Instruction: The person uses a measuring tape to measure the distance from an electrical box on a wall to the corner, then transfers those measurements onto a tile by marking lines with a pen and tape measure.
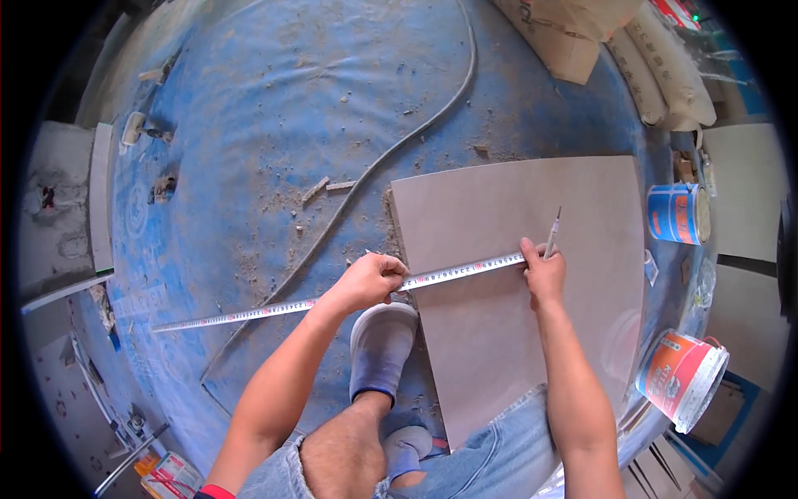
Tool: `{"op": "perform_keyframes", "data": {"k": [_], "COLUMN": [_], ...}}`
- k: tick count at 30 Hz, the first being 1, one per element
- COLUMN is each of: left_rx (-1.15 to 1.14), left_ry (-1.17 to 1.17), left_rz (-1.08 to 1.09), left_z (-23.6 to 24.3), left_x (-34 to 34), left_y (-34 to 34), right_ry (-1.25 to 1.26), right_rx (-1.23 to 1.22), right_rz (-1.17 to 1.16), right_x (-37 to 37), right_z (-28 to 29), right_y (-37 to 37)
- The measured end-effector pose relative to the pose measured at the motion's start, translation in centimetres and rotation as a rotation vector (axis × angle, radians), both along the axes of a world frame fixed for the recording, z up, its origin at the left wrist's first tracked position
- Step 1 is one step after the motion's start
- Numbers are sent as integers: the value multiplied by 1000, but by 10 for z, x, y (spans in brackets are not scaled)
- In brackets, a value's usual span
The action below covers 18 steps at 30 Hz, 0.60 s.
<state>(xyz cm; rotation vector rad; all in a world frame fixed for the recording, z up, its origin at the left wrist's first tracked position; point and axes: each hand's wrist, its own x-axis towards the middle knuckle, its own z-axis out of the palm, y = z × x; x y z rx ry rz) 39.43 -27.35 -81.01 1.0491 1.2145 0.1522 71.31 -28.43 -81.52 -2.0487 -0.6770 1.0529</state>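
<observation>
A large beige tile (pixel 507 358) lies flat on the blue floor sheet. Across it runs the white blade of a tape measure (pixel 465 270), which extends past the tile's left edge and over the sheet. My left hand (pixel 366 283) is closed on the blade at that left edge, just above my grey shoe (pixel 384 349). On the tile, the fingers of my right hand (pixel 544 276) pinch the blade's right part. That same hand holds a slim pen (pixel 553 231), its thin dark tip pointing away from me. The tape's case does not show.
A grey cable (pixel 366 179) curves over the dusty blue sheet (pixel 249 125) among mortar crumbs. Right of the tile stand a blue can (pixel 677 214) and a tilted orange-and-white bucket (pixel 677 378). Paper sacks (pixel 644 79) lie at the far right.
</observation>
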Motion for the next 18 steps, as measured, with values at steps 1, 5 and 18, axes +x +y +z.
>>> {"op": "perform_keyframes", "data": {"k": [1, 5, 18], "left_rx": [-5, -63, 56], "left_ry": [-20, -7, 66], "left_rz": [3, -56, -25], "left_z": [2, 9, 0], "left_x": [0, -3, 6], "left_y": [1, 4, -6], "right_ry": [-31, -193, -161], "right_rx": [21, 19, -14], "right_rz": [14, 4, 16], "right_x": [3, 20, 51], "right_z": [-3, -4, -5], "right_y": [0, 4, 8]}}
